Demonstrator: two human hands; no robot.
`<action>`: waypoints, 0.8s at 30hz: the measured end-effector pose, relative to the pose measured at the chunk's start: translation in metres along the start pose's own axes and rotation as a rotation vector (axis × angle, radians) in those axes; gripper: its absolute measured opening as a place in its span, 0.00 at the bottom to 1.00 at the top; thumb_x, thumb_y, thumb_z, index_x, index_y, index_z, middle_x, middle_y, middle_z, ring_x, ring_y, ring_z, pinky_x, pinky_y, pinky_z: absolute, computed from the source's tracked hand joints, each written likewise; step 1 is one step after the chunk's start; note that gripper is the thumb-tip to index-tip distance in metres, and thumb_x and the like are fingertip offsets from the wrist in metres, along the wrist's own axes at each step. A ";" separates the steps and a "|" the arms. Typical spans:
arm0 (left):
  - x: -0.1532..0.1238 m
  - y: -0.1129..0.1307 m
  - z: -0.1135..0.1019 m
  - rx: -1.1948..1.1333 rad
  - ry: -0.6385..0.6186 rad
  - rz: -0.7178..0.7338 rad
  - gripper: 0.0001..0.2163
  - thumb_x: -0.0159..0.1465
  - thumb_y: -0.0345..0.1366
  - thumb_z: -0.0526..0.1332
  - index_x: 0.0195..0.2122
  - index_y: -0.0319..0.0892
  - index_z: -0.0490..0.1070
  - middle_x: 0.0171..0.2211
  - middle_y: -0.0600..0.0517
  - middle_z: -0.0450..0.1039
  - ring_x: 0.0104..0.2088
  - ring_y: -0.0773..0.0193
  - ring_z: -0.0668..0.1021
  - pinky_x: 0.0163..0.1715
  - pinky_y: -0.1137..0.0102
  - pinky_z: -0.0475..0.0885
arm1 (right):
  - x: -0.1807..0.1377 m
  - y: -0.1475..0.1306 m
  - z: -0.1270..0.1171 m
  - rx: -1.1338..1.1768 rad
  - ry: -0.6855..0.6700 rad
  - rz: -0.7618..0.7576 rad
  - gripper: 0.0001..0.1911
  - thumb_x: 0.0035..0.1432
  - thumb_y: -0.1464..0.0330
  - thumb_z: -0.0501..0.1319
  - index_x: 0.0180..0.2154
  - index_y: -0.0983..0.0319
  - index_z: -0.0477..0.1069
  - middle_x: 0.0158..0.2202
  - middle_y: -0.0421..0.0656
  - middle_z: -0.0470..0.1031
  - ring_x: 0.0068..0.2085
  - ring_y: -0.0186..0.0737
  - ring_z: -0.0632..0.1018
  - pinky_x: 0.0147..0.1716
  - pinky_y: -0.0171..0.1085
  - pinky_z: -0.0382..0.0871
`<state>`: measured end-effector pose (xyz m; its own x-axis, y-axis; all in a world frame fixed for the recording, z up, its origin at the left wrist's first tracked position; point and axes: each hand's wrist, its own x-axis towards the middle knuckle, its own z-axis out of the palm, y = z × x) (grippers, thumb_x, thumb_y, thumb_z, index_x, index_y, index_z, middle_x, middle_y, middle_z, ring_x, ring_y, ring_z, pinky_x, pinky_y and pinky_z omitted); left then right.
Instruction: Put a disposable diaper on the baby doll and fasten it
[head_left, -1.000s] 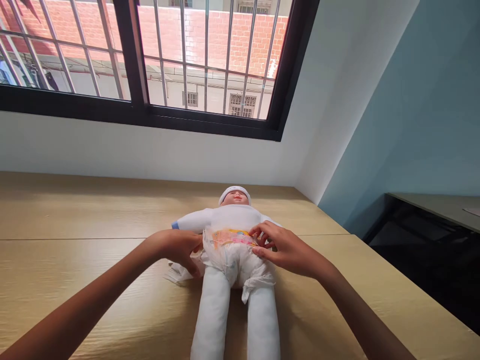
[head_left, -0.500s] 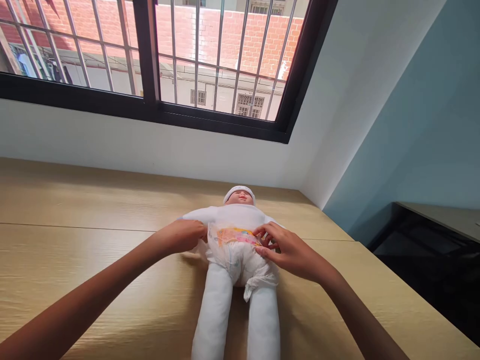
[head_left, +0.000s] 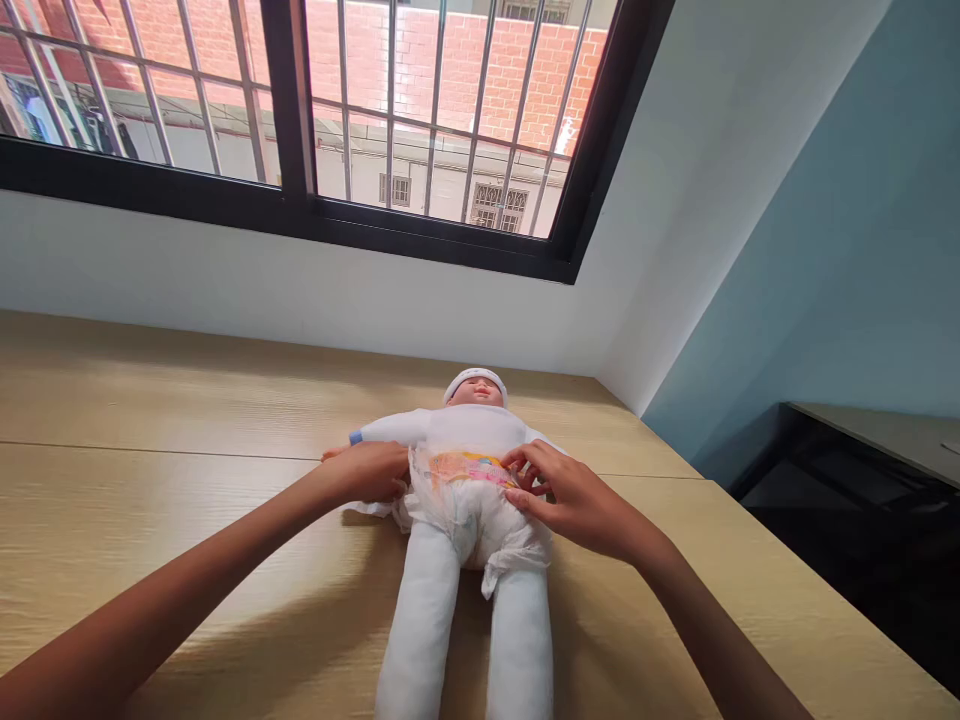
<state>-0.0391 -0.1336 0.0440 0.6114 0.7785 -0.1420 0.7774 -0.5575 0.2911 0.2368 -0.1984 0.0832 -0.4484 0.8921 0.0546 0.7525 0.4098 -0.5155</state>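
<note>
A baby doll (head_left: 478, 425) in white clothing and a white cap lies on its back, legs toward me. Around its hips is a white diaper (head_left: 491, 515) with an orange and pink printed front band. At the doll's hip on the left, my left hand (head_left: 375, 470) is closed on the diaper's side edge, its fingertips partly hidden. My right hand (head_left: 562, 492) grips the opposite side of the front band, with bent fingers above and the thumb below. A loose white flap sticks out under my left hand.
The doll lies on a light wooden table (head_left: 187, 400) with a seam across it. Behind stands a white wall below a black-framed barred window (head_left: 450, 235). A dark desk (head_left: 862, 500) stands beyond the table's right edge.
My left hand has shifted slightly left and lower, uncovering the blue cuff and hand of the doll's arm. My right hand keeps its place on the diaper. The view has tilted a little.
</note>
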 end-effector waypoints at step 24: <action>-0.016 0.006 -0.024 0.108 -0.022 -0.250 0.09 0.50 0.32 0.59 0.21 0.43 0.57 0.23 0.53 0.65 0.25 0.63 0.66 0.25 0.70 0.58 | -0.002 -0.002 0.003 0.000 0.044 -0.020 0.10 0.62 0.60 0.57 0.44 0.55 0.67 0.44 0.39 0.71 0.40 0.38 0.75 0.41 0.40 0.68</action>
<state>-0.0477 -0.1431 0.0707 0.4009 0.8899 -0.2178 0.9151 -0.3776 0.1417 0.2347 -0.2010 0.0818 -0.4420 0.8911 0.1029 0.7436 0.4282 -0.5136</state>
